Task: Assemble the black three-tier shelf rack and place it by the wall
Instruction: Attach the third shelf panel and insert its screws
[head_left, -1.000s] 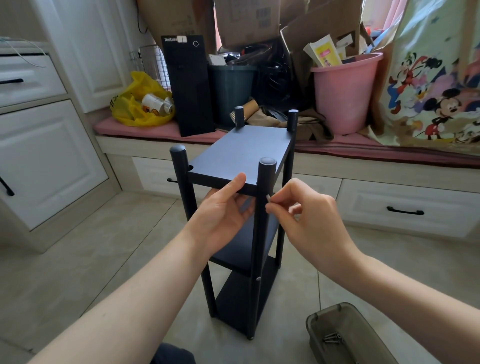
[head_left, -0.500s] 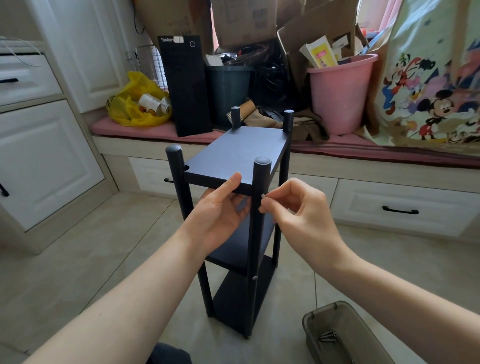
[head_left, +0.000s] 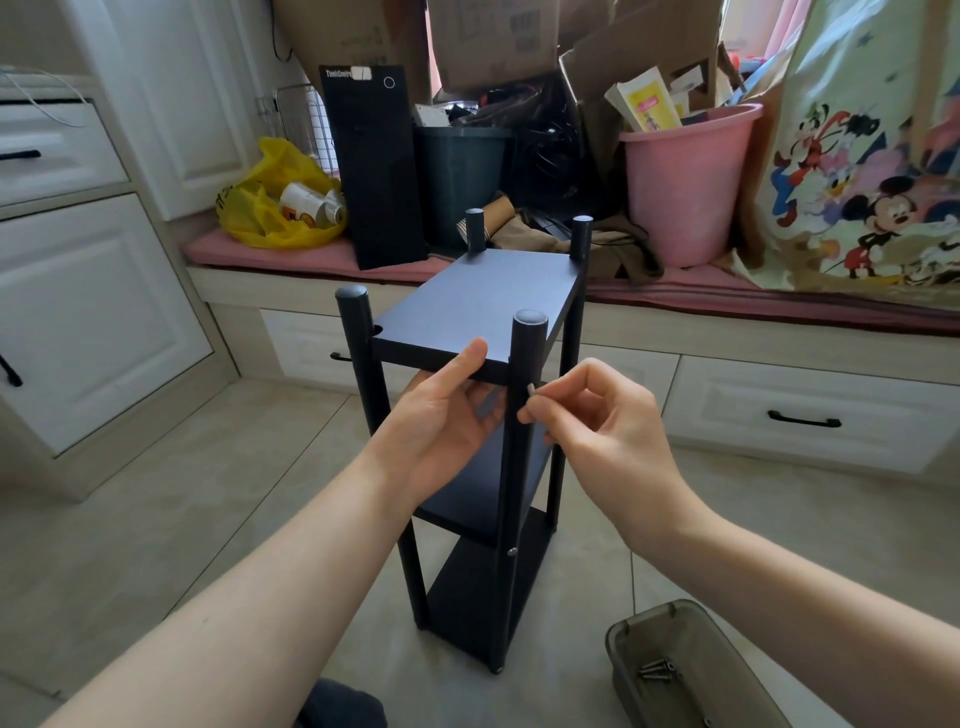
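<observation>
The right hand (head_left: 597, 426) has slid a bit closer to the front post (head_left: 527, 358). The black rack (head_left: 483, 587) stands upright on the floor (head_left: 208, 493), not by a wall yet. The left hand (head_left: 441, 426) grips its top shelf (head_left: 483, 301), thumb on top. The right hand pinches a small screw (head_left: 531, 388) against the post. I think it should go in straight, with the rack held steady.

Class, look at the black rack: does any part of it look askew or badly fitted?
Yes: at the top shelf's near-left corner, the notch gapes beside the post instead of hugging it, so the shelf looks unseated there. Nothing looks damaged.
</observation>
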